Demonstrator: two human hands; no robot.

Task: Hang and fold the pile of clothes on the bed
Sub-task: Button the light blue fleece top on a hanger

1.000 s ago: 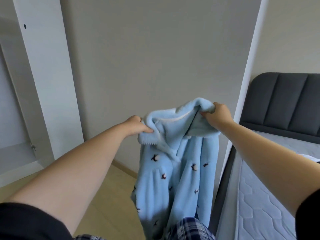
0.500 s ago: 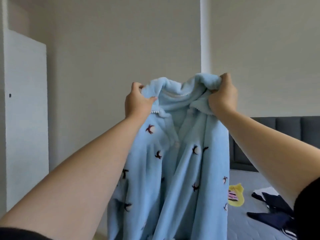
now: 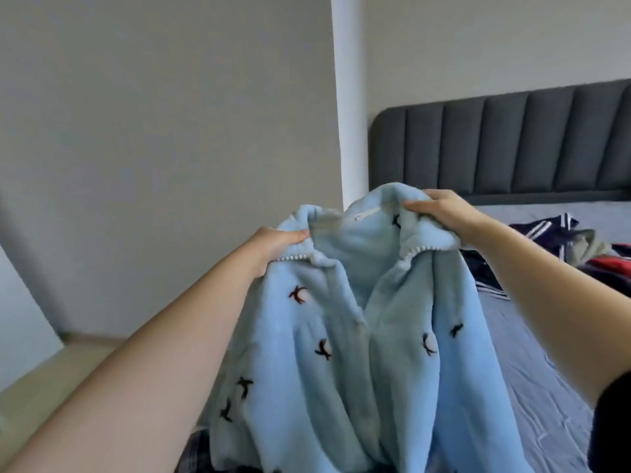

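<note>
A light-blue fleece garment with small dark embroidered motifs hangs front-open between a person's two outstretched arms, its lower folds dropping out of view. The left hand grips the collar's left side; the right hand clutches the right side. Beyond, dark clothes lie heaped on the blue-sheeted bed below a grey padded headboard.

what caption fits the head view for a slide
Left hand and right hand grip a light blue fleece top by its collar beside the bed
</note>
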